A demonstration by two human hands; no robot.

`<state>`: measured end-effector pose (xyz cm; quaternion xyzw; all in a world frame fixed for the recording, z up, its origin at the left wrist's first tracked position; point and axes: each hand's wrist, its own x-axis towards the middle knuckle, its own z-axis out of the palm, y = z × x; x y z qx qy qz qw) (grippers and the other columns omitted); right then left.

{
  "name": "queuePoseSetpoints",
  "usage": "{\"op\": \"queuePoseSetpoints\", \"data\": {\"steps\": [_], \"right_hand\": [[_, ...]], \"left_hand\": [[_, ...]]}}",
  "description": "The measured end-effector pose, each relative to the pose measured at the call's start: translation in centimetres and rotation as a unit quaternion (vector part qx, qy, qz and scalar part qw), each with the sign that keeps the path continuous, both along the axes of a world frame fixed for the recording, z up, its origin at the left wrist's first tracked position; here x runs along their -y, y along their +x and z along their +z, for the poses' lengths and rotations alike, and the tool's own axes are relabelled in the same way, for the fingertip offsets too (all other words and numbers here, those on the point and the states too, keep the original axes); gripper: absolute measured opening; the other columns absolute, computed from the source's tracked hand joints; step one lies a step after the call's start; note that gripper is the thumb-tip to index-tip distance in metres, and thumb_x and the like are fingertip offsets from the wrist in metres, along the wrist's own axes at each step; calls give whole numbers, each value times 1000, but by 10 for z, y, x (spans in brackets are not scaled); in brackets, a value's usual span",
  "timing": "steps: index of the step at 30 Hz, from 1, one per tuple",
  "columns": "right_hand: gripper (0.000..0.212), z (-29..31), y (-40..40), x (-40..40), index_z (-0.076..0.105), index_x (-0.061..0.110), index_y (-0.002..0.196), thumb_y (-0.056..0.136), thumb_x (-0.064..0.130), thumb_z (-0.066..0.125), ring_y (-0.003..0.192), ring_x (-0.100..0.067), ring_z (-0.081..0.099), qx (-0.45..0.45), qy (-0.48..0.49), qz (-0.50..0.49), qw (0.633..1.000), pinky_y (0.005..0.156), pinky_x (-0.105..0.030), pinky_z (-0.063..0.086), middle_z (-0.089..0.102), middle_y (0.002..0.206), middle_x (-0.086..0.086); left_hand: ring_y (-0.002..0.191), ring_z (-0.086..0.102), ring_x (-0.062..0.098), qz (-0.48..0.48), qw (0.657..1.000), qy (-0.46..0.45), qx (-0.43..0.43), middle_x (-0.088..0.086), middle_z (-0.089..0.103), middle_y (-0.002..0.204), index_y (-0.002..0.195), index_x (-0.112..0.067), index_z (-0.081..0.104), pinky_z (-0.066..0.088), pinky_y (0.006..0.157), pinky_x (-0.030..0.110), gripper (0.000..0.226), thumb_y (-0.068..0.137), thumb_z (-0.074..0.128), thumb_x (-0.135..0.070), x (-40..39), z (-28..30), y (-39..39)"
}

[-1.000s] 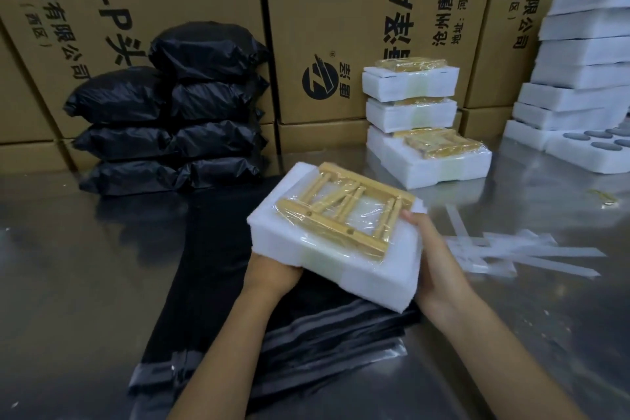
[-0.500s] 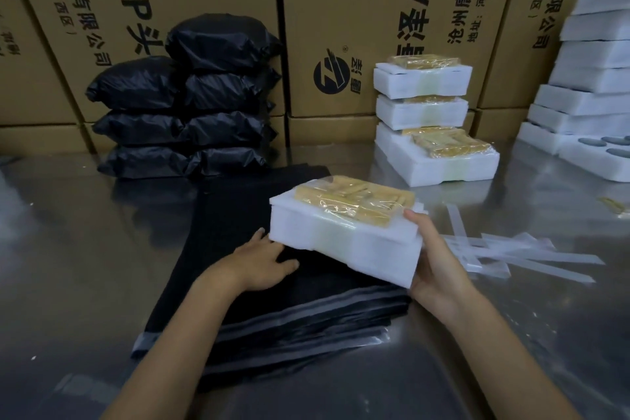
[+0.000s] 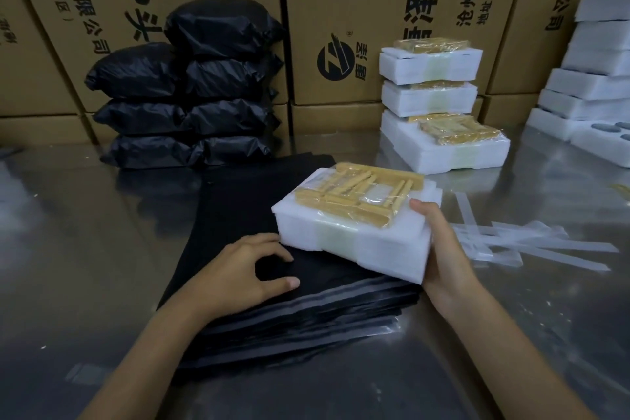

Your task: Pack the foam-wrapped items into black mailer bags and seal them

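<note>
Head view | your right hand [image 3: 443,249] grips the right end of the foam block [image 3: 354,235], thumb on top | block tilted above the stack of flat black bags [image 3: 238,201] on the metal table [image 3: 85,232] | your left hand [image 3: 245,269] rests on the top bag, fingers loosely curled, holding nothing | filled bags [image 3: 184,89] stacked behind.

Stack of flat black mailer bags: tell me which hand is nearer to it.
Left. The left hand rests on top of the stack of flat black mailer bags, fingertips touching it. The right hand grips the foam-wrapped item at the stack's right edge.
</note>
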<state>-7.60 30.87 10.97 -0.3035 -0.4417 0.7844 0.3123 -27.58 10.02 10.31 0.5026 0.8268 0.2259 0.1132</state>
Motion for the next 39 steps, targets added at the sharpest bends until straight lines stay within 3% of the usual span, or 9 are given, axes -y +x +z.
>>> {"op": "queuePoseSetpoints", "data": {"steps": [4, 10, 16, 19, 22, 27, 32, 36, 39], "right_hand": [[50, -1, 1, 0, 68, 24, 124, 79, 43, 75, 106, -26, 72, -25, -7, -3, 1000, 99, -48, 54, 76, 112, -5], [40, -1, 3, -1, 70, 25, 120, 84, 42, 70, 106, -25, 72, -60, -11, -5, 998, 98, -46, 54, 76, 113, -5], [40, -1, 5, -2, 68, 24, 124, 87, 42, 67, 110, -25, 71, -79, -25, -10, 996, 98, -46, 54, 75, 116, -5], [37, -1, 5, -2, 68, 24, 119, 86, 41, 69, 104, -23, 73, -77, -33, -22, 996, 94, -45, 57, 76, 112, -4], [35, -1, 6, -3, 69, 26, 117, 86, 42, 70, 103, -22, 73, -80, -36, -25, 996, 90, -45, 59, 77, 111, -3], [47, -1, 7, -3, 65, 24, 127, 85, 42, 70, 106, -24, 72, -90, -41, -28, 995, 89, -47, 59, 75, 115, -4], [41, 0, 11, -5, 66, 27, 126, 89, 42, 63, 113, -26, 69, -98, -26, -34, 994, 99, -49, 53, 74, 119, -4], [38, 2, 15, -6, 68, 27, 123, 89, 42, 60, 114, -28, 68, -87, -14, -40, 995, 101, -51, 51, 75, 117, -5], [42, 3, 14, -5, 66, 25, 127, 89, 43, 61, 115, -30, 67, -79, -13, -43, 996, 102, -54, 50, 74, 117, -6]], "left_hand": [[131, 31, -4, 6, 1000, -12, 17, -32, 35, 141, 95, -46, 64, 27, 112, 27, 35, 69, 76, -65, 5, 5, -2], [109, 50, -7, -6, 996, 6, -91, -26, 58, 116, 86, -37, 63, 29, 79, 3, 16, 87, 65, -53, 2, 6, 5], [92, 57, -2, -5, 992, 41, -118, -23, 58, 101, 99, -39, 52, 51, 77, 25, 8, 95, 59, -37, 2, 12, 13], [80, 57, 6, -13, 991, 57, -118, -16, 58, 96, 88, -33, 43, 51, 67, 30, 23, 94, 57, -16, 2, 13, 17], [72, 55, 4, -14, 991, 36, -131, -18, 59, 102, 73, -29, 54, 45, 63, 26, 33, 92, 50, -2, 1, 11, 14], [87, 46, -19, -8, 992, 25, -120, -32, 47, 117, 108, -37, 69, 32, 69, 7, 25, 96, 54, -23, 4, 7, 5], [122, 37, -3, 1, 992, -9, -124, -31, 37, 127, 136, -45, 51, 37, 91, 18, 50, 90, 57, -25, 10, 11, -2], [95, 48, -5, 10, 995, -17, -101, -22, 46, 118, 134, -54, 48, 38, 73, 12, 62, 90, 57, -11, 20, 17, -13], [84, 54, -6, 20, 997, 35, -64, -20, 52, 110, 126, -44, 60, 41, 68, 12, 61, 90, 50, 4, 21, 16, -16]]}}
